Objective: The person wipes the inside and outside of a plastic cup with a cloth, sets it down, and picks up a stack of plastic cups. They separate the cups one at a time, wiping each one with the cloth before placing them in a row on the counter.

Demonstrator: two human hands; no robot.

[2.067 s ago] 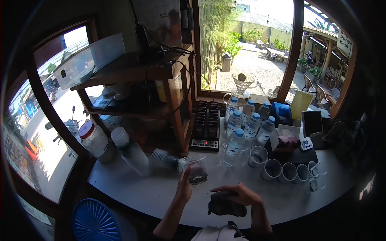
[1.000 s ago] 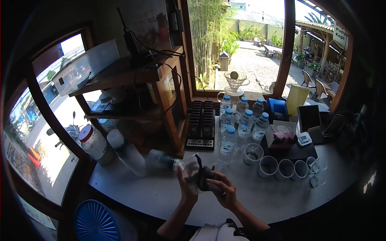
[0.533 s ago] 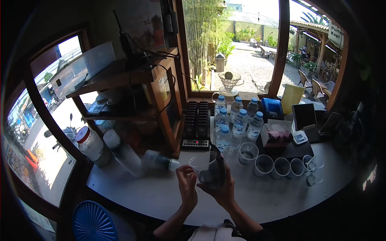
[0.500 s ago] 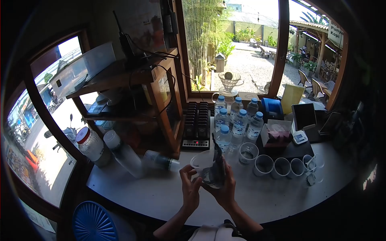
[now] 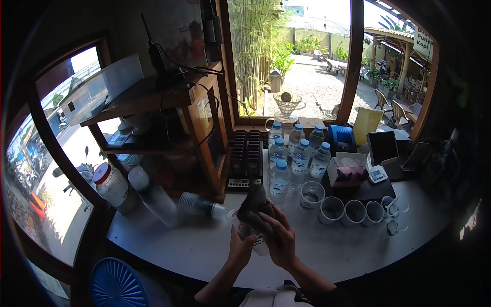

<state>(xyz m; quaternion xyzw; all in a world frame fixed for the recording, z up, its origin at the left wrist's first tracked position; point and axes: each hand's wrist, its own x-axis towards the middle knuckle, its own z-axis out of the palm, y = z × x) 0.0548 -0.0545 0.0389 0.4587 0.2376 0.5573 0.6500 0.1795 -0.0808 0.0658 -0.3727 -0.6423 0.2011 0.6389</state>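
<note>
Near the middle front of the white counter, my left hand (image 5: 240, 249) holds a clear plastic cup (image 5: 261, 245) with dark print, its fingers wrapped round the cup's left side. My right hand (image 5: 280, 236) grips a dark grey cloth (image 5: 251, 204), which is bunched over the cup's mouth and hides much of its upper part. The cup is tilted between both hands. Beyond them and to the right, a separate clear cup (image 5: 311, 195) stands upright near the water bottles (image 5: 280, 180).
Several cups (image 5: 354, 213) line the counter (image 5: 169, 250) at the right. Stacked cups (image 5: 201, 204) lie at the left, near a red-lidded jar (image 5: 111, 188). A pager rack (image 5: 246, 158), tissue box (image 5: 348, 171) and tablet stand (image 5: 382, 148) sit farther back. A wooden shelf (image 5: 207, 138) rises at left.
The cloth has moved from the cup's right side to over its mouth, with my right hand on it. The cup has tilted and shifted slightly. The whole view has shifted a little.
</note>
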